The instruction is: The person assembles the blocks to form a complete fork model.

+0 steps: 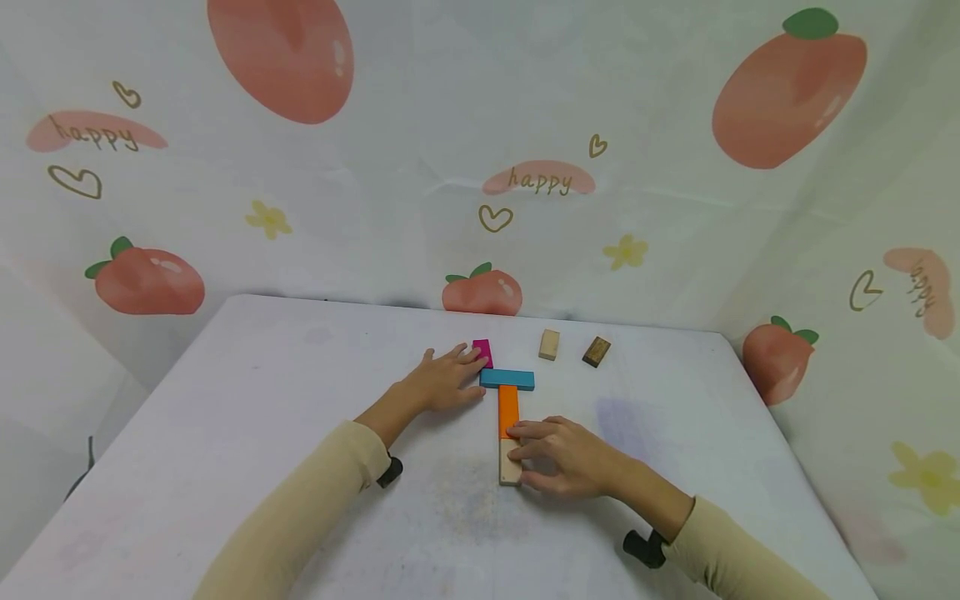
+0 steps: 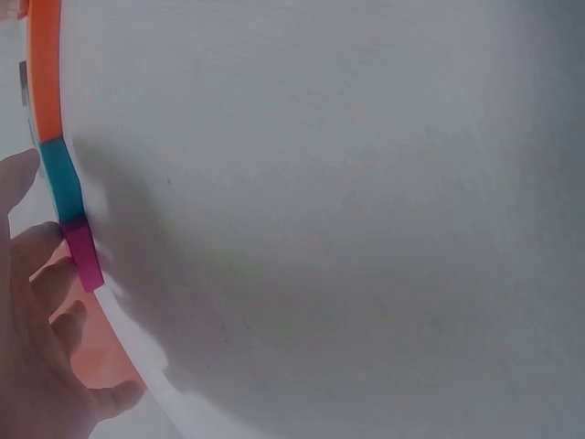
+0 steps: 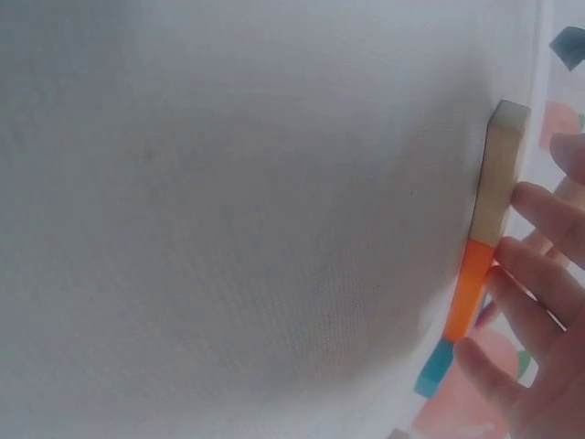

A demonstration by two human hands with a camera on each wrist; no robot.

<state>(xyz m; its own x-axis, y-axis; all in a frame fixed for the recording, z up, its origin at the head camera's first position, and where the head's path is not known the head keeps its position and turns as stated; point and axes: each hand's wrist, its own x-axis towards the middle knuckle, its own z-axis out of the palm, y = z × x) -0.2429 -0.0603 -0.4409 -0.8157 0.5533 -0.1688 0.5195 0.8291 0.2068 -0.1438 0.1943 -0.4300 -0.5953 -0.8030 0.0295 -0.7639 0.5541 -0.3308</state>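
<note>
Four flat wooden blocks lie joined on the table: a magenta block (image 1: 483, 356), a blue block (image 1: 507, 380) set crosswise, an orange block (image 1: 508, 408), and a plain wood block (image 1: 507, 467) nearest me. My left hand (image 1: 447, 383) is spread, its fingertips at the magenta block and its thumb near the blue block's left end. From the right, my right hand (image 1: 570, 458) reaches with extended fingers to the orange and plain blocks. In the right wrist view its fingers (image 3: 539, 274) lie along the side of the orange block (image 3: 469, 283).
Behind the row, toward the table's far edge, lie a second plain wood block (image 1: 549, 344) and a dark brown block (image 1: 596, 352). White cloth covers the table (image 1: 300, 367). A fruit-patterned curtain (image 1: 405, 208) hangs at the back and right.
</note>
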